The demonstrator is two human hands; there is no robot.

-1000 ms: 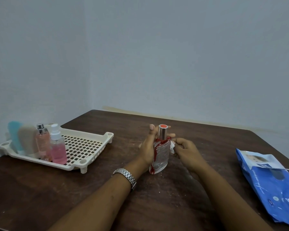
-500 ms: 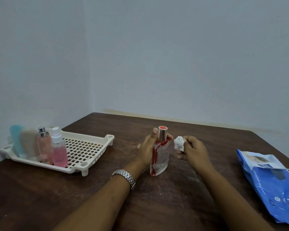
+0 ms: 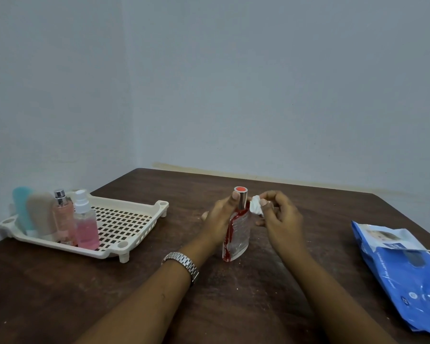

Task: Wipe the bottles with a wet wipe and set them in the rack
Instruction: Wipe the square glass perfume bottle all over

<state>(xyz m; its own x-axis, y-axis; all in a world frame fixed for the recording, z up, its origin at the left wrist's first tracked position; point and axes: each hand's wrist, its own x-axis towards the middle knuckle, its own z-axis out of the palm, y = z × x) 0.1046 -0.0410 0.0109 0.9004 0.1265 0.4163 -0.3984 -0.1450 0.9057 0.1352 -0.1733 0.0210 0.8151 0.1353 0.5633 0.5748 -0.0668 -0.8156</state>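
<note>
The dark brown wooden tabletop (image 3: 233, 306) is scuffed and speckled with pale crumbs. One metal-link wristwatch (image 3: 181, 265) circles the left wrist. To the right lies one glossy blue plastic pack of wipes (image 3: 407, 276) with a white flap on top. At the middle stands one flat, clear glass bottle (image 3: 237, 234), upright and ribbed, streaked red down its left edge, with a cylindrical silver cap topped in orange. The left hand (image 3: 219, 219) has its grip wrapped round the bottle's body, thumb tip against the cap. The right hand (image 3: 281, 224) keeps its grip pinched on one crumpled white wet wipe (image 3: 256, 207), which now touches the bottle's shoulder beside the cap; half a second ago it was held apart, to the bottle's right. Further left sits one cream plastic rack (image 3: 124, 227) with a square-holed floor. It holds four upright containers at its left end: a teal tube (image 3: 21, 207), a beige tube (image 3: 41, 214), a pink perfume bottle (image 3: 63, 219) and a pink spray bottle (image 3: 86, 227).
</note>
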